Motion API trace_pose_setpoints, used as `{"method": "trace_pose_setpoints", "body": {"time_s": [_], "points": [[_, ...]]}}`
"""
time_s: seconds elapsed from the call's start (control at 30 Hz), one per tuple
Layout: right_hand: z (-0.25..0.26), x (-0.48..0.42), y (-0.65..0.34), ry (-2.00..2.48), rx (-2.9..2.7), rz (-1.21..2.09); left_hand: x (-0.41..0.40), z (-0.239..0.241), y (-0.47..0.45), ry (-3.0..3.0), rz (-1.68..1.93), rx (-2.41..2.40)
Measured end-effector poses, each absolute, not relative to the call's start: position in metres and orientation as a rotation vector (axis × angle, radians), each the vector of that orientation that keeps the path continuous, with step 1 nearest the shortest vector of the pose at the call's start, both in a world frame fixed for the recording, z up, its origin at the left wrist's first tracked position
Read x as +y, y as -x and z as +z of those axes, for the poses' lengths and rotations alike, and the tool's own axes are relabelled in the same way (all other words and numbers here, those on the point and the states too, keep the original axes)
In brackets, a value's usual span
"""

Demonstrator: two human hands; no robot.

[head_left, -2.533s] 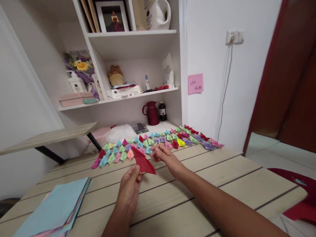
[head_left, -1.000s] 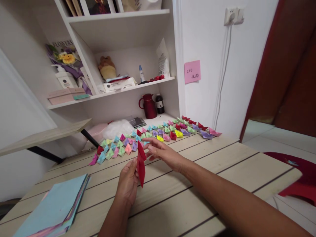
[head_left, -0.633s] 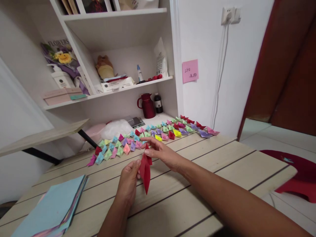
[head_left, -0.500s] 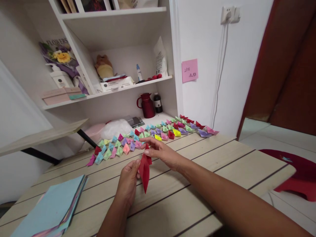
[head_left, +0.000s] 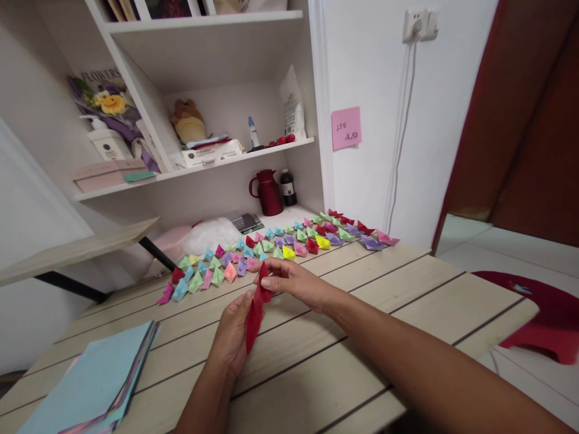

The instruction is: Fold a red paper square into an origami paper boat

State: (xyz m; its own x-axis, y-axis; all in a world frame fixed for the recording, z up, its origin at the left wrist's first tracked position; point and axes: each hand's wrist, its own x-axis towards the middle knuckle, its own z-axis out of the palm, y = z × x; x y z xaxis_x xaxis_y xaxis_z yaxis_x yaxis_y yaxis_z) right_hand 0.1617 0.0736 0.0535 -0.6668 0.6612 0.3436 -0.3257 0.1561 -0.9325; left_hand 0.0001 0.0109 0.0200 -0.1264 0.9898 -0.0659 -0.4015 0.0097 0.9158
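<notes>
The surface is a pale wooden plank top that fills the lower half of the view. A white shelf unit stands against the wall behind it and carries a flower bouquet, a pump bottle, a plush toy, a white pouch and, on its lowest level, a dark red jug with a small dark bottle just beside it. A pink sticky note is fixed to the wall right of the shelf unit, below a wall socket.

A stack of coloured paper sheets, light blue on top, lies at the near left corner of the surface. Rows of small folded paper boats in many colours run along the far edge of the surface, from a magenta piece at the left to a pink piece at the right.

The left hand is raised above the middle of the surface, with thumb and fingers closed on the lower part of a folded red paper. The right hand reaches in from the right and pinches the upper tip of the same paper between thumb and forefinger. The folded red paper is a narrow, pointed strip held nearly upright, tilted slightly, clear of the surface and just in front of the rows of boats.
</notes>
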Motion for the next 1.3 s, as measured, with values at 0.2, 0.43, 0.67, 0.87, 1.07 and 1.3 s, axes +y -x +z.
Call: {"method": "trace_pose_setpoints", "body": {"time_s": [0.2, 0.43, 0.67, 0.87, 1.07, 1.3], "points": [[0.053, 0.074, -0.161, 0.336, -1.659, 1.644, 0.01, 0.022, -0.001, -0.823, 1.423, 0.979], [0.054, 0.073, -0.162, 0.267, -1.698, 1.636, 0.012, 0.021, -0.001, -0.818, 1.421, 1.001], [0.057, 0.07, -0.162, 0.354, -1.677, 1.632, 0.013, 0.018, 0.002, -0.832, 1.436, 1.002], [0.051, 0.069, -0.161, 0.3, -1.69, 1.739, 0.014, 0.022, -0.001, -0.878, 1.56, 0.965], [0.044, 0.065, -0.154, 0.236, -1.719, 1.869, 0.022, 0.012, 0.01, -0.878, 1.763, 1.086], [0.033, 0.061, -0.144, 0.142, -1.67, 1.996, 0.027, 0.005, 0.016, -0.865, 1.823, 1.133]]}}
